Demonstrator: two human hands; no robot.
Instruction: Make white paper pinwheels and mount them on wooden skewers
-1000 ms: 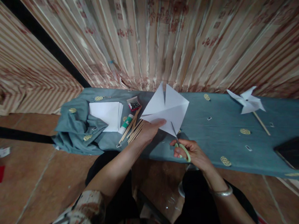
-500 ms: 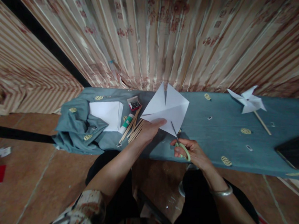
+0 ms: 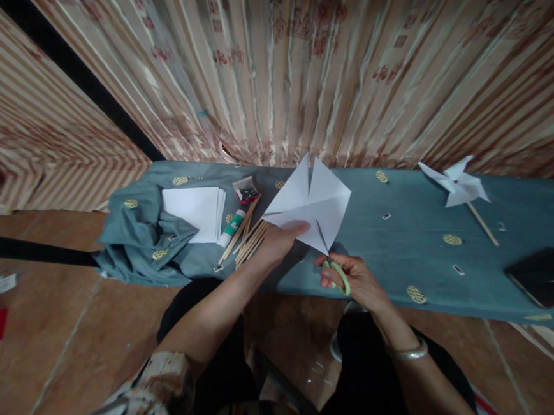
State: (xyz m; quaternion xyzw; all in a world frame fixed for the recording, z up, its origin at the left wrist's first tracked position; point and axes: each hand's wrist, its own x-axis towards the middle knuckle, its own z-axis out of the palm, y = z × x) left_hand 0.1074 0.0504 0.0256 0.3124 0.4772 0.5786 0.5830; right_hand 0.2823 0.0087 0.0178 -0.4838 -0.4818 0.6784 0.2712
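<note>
My left hand (image 3: 277,242) pinches the near edge of a white square sheet of paper (image 3: 312,201) that has slits cut in from its corners, and holds it tilted above a table under a blue-grey cloth (image 3: 399,243). My right hand (image 3: 355,281) grips green-handled scissors (image 3: 333,263), whose blades reach into the paper's near right side. Both hands are closed.
Left of the paper lie wooden sticks (image 3: 248,237), a glue stick (image 3: 232,228), a small box of pins (image 3: 246,191) and a stack of white sheets (image 3: 195,206). A finished paper pinwheel (image 3: 458,186) and a dark phone (image 3: 543,276) sit at the right. A striped curtain hangs behind.
The scissors' blades have slid a little further into the paper. The view has shifted slightly; the hands otherwise hold as before.
</note>
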